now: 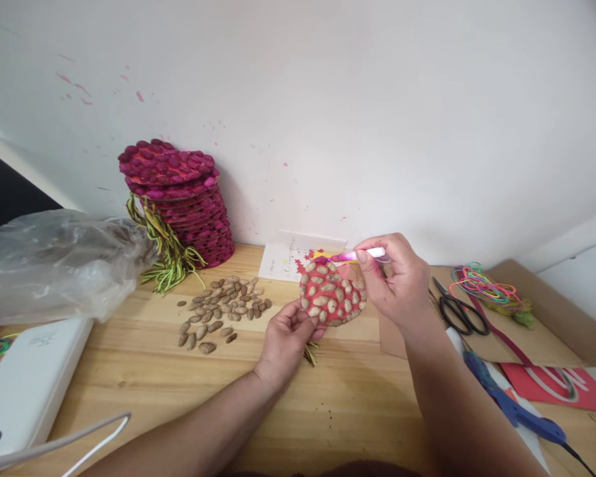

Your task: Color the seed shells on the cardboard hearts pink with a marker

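My left hand (289, 338) grips the lower left edge of a round red disc (329, 289) covered with unshelled peanuts. Between the fingers of my right hand (396, 281) is a white-handled paintbrush (370, 254), its bristle end coated in magenta. The brush tip meets the disc's upper edge, where a peanut is magenta; the other peanuts look tan. A green-and-dark tassel (310, 354) shows just below the disc. Left of my hands, loose peanuts (223, 306) lie spread on the wooden table (153, 377).
A tall stack of magenta peanut-covered discs (189, 212) with green tassels stands against the wall. Clear plastic bag (54, 265) and white power bank (40, 377) lie left. At right are scissors (461, 311), colourful cords (487, 285), cardboard (541, 331) and a blue glue gun (516, 404).
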The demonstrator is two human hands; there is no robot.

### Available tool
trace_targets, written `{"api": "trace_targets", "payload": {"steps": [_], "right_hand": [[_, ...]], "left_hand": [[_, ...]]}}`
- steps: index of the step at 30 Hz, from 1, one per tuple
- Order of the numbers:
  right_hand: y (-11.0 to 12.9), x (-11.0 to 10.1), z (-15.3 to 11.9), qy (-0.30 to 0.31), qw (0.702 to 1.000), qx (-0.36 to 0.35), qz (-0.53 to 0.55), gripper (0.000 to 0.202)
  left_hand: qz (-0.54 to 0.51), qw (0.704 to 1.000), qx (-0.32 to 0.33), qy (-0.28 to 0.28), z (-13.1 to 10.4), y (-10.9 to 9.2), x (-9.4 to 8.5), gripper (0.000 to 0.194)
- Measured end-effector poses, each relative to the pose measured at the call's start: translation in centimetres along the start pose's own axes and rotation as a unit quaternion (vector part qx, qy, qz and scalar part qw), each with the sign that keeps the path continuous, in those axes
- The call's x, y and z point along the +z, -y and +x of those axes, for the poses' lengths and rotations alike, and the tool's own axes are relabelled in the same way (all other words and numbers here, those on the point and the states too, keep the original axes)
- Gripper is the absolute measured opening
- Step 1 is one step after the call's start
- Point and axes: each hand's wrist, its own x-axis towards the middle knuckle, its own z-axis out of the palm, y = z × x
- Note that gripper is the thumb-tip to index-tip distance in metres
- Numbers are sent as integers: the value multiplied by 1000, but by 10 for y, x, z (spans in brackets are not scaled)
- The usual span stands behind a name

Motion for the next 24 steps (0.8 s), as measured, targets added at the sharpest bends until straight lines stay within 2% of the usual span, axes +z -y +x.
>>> {"api": "trace_targets", "payload": {"steps": [9,15,24], "right_hand": [[2,-1,-1,-7,1000,13,9,5],[7,1,-1,9,999,-5,34,5],[8,-3,2,-3,1000,-18,-8,6]], "left_hand": [[0,1000,6,3,2,3,-2,53],[0,1000,3,1,3,3,-2,54],[5,1000,4,3,3,5,-2,51]]}}
